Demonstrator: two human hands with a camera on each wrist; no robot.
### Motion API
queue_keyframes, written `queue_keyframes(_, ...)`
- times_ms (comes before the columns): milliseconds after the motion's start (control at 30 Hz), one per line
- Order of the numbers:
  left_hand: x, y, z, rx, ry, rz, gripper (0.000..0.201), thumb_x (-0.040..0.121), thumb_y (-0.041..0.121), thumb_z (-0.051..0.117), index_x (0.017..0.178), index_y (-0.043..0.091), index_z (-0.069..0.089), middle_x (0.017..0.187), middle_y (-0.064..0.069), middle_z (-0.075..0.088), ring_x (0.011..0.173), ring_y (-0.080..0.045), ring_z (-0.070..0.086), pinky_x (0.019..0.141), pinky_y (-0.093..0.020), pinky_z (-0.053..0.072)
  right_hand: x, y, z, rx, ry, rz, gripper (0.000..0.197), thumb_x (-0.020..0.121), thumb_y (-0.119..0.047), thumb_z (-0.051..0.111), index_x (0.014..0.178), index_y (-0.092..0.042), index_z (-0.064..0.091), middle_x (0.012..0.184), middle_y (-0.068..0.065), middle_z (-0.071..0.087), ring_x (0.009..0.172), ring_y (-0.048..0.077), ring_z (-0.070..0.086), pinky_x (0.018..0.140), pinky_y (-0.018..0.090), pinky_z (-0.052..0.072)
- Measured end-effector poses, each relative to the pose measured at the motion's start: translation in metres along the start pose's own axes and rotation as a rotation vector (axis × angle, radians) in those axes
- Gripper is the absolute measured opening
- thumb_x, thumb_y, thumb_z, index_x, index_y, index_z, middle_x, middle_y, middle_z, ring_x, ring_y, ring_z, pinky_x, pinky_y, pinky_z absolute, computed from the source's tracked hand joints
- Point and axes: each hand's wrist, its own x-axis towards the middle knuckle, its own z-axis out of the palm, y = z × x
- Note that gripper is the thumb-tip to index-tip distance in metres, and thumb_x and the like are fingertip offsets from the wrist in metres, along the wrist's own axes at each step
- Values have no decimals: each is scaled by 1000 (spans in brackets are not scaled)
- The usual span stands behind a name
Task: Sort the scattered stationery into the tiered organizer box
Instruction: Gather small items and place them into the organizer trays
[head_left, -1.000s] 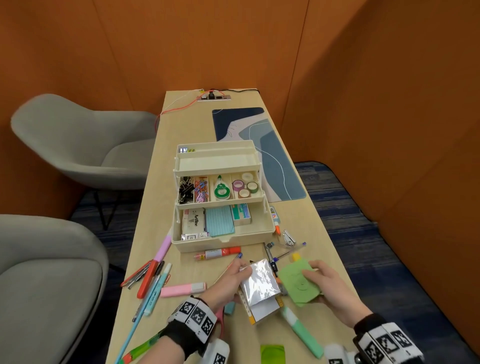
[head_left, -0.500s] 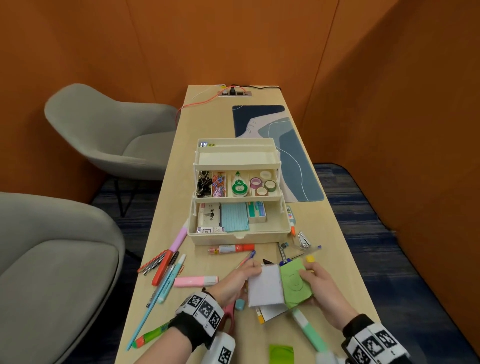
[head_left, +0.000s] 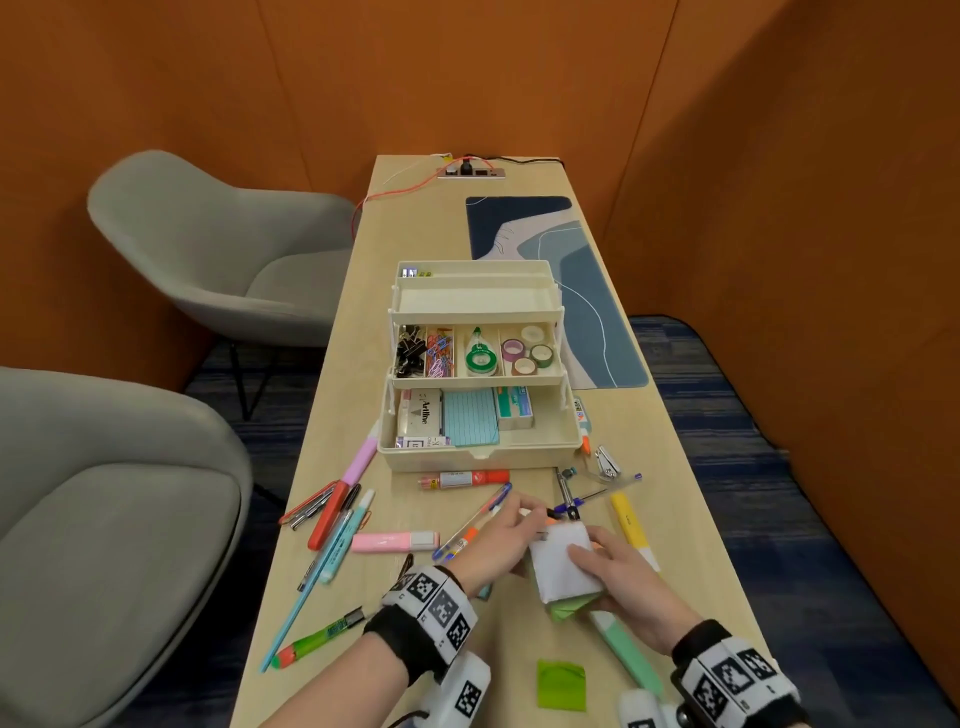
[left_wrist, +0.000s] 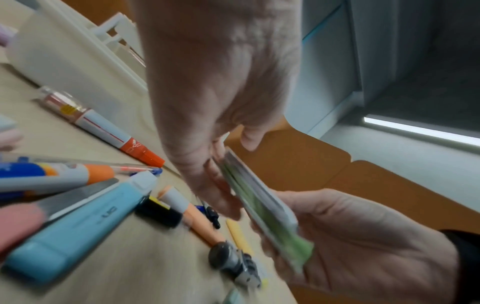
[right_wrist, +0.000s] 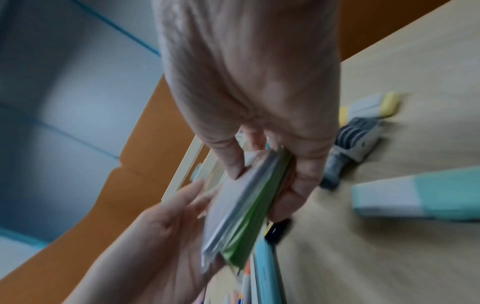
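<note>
left hand (head_left: 501, 540) and right hand (head_left: 626, 587) both gripping notepad stack (head_left: 563, 569) | hovering above desk (head_left: 691, 525) | organizer box (head_left: 478, 457) sitting open

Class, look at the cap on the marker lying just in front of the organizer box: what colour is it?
Orange-red, on the marker in front of the organizer box; clearest in the head view.

Around the table (head_left: 358, 332)
We see two grey chairs (head_left: 218, 249) on the left, a blue desk mat (head_left: 597, 312) far right, and a power strip (head_left: 471, 170) at the far edge.
</note>
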Motion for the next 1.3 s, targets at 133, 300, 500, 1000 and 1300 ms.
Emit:
queue_keyframes(133,-1,-21,2,404,89,127,15,97,35,42,103,22,49,88,-2,61,70,-14,55,70,-37,50,-3,13,-35,127,169,24,27,97,-10,46,123,-8,49,113,18,63,92,29,62,77,44,54)
queue_keyframes(300,-14,-51,21,1026,-398,410,39,86,42,62,112,15,52,110,-6,54,97,-22,54,81,-35,46,-17,22,-67,251,265,20,27,99,-11,40,124,-11,49,110,13,63,93,28,60,81,45,48)
queue_keyframes(500,-14,-57,44,1331,-500,439,58,76,38,74,114,4,46,119,-17,45,106,-32,45,77,-45,44,-23,23,-59,210,247,-6,27,98,-10,44,124,-11,48,113,16,62,94,27,61,72,40,53)
queue_keyframes(1000,-11,-30,-31,607,-103,140,32,77,21,75,94,21,48,89,3,52,77,-10,47,63,-15,36,6,-16,-23,223,148,-77,30,93,-3,51,121,-13,49,109,18,63,89,31,63,74,45,55)
queue_keyframes(1300,-8,-10,-96,166,230,129,21,79,12,74,91,8,57,77,-1,59,63,-12,56,58,-26,45,69,-84,32,434,46,-3,22,92,-9,56,111,0,51,105,18,62,89,29,61,58,36,57)
